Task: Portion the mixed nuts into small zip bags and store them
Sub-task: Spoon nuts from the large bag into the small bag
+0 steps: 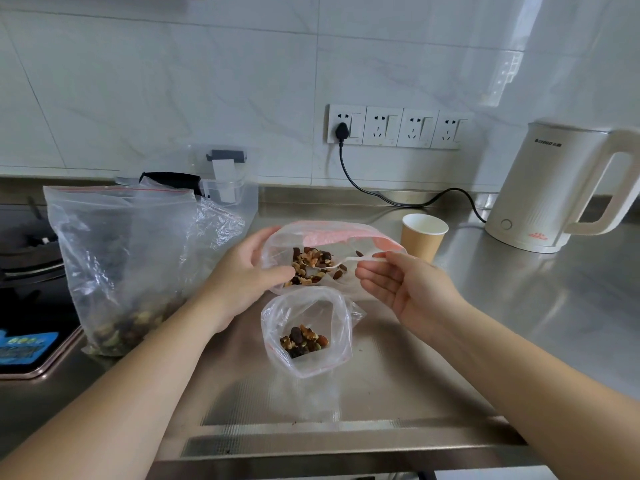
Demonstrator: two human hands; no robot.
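Stainless steel counter [519, 323], brushed and bare around the work, runs across the lower and right frame. At frame centre a zip bag [332, 251] with a pink seal strip lies tipped, mouth toward the right hand, holding a spread of mixed nuts [311, 268]. Left hand [242, 275] grips its left rim, fingers curled over the plastic at the opening. Right hand [408, 289] pinches the end of a white plastic spoon [346, 262], remaining fingers loosely spread; the spoon's long axis runs right to left, bowl among the nuts inside the bag. Directly below in frame, nearer the person, a small zip bag [308, 334] stands mouth-up and open with a modest portion of nuts at its bottom; nothing holds it. It sits between the two forearms, just beneath the spoon, and the right hand looks nearer its mouth, so the coming move is probably a short carry straight down-frame from the tipped bag to that opening. Left of frame, a large clear bag [121, 271] stands with bulk nuts in its base; behind it a clear plastic container [225, 181]. Right: a paper cup [422, 237], a white electric kettle [554, 188] with cord to wall sockets [398, 126] on marble-look tile. A stove top [31, 271] shows at far left.
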